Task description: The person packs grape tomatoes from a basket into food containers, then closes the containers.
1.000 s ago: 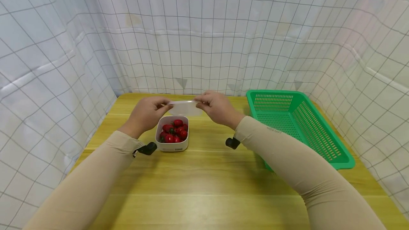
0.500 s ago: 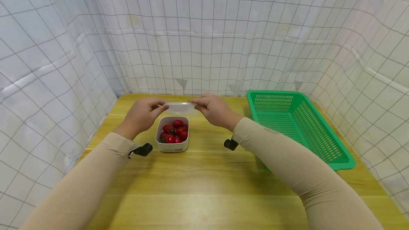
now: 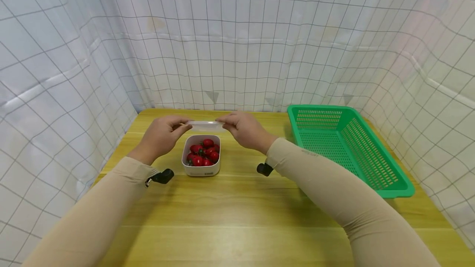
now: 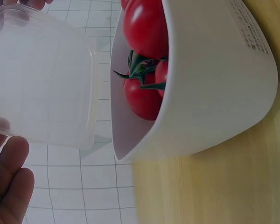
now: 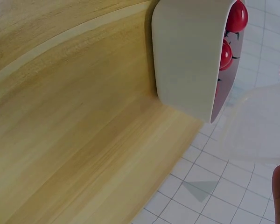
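A translucent plastic lid [image 3: 204,126] is held up between both hands, just behind and above a white container [image 3: 201,171]. My left hand [image 3: 161,136] pinches the lid's left edge between thumb and fingers. On the opposite edge, my right hand [image 3: 248,130] pinches it the same way. Several small red tomatoes [image 3: 198,160] with green stems fill the container, which stands upright on the table. In the left wrist view the lid [image 4: 46,79] is tilted and apart from the container's rim. The right wrist view also shows a gap between lid [image 5: 259,123] and container [image 5: 189,56].
A green slotted plastic basket [image 3: 398,178] stands on the right of the wooden table [image 3: 222,221], beyond my right forearm. White gridded curtains [image 3: 237,52] enclose the back and sides. A black wrist camera [image 3: 162,176] sits on my left cuff.
Both hands have shifted a little to the left with the lid, bringing it more squarely behind the container. The container and the basket have stayed in place.
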{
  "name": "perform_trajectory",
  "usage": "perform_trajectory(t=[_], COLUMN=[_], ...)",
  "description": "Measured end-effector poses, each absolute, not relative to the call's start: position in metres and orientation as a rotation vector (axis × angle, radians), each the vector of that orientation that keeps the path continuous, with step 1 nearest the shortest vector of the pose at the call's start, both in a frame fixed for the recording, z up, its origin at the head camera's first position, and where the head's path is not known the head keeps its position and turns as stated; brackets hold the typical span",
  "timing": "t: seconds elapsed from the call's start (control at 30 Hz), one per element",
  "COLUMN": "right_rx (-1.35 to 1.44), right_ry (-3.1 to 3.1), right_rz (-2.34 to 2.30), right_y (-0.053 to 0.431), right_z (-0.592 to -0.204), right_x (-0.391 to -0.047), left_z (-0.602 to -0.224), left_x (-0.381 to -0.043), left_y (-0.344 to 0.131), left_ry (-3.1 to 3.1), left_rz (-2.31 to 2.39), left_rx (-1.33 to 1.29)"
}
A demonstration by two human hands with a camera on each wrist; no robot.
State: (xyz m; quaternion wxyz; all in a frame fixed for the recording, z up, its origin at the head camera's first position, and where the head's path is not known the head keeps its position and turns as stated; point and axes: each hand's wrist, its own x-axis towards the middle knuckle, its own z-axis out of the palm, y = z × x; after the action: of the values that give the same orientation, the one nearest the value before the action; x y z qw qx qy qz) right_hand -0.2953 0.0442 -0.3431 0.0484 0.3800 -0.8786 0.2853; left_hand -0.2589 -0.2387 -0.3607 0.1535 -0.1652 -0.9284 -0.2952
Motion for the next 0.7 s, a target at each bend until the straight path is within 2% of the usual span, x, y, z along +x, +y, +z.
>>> perform_trajectory(t=[0.7], right_rx=[1.181], right_ry=[-2.658], right_rz=[0.863], right_y=[0.0350], right_z=[-0.3522], right_x=[-0.2942], left_z=[-0.3683], left_x=[-0.2516], left_y=[-0.2473], left_ry=[-2.704], left_rz=[-0.867], left_rx=[-0.433])
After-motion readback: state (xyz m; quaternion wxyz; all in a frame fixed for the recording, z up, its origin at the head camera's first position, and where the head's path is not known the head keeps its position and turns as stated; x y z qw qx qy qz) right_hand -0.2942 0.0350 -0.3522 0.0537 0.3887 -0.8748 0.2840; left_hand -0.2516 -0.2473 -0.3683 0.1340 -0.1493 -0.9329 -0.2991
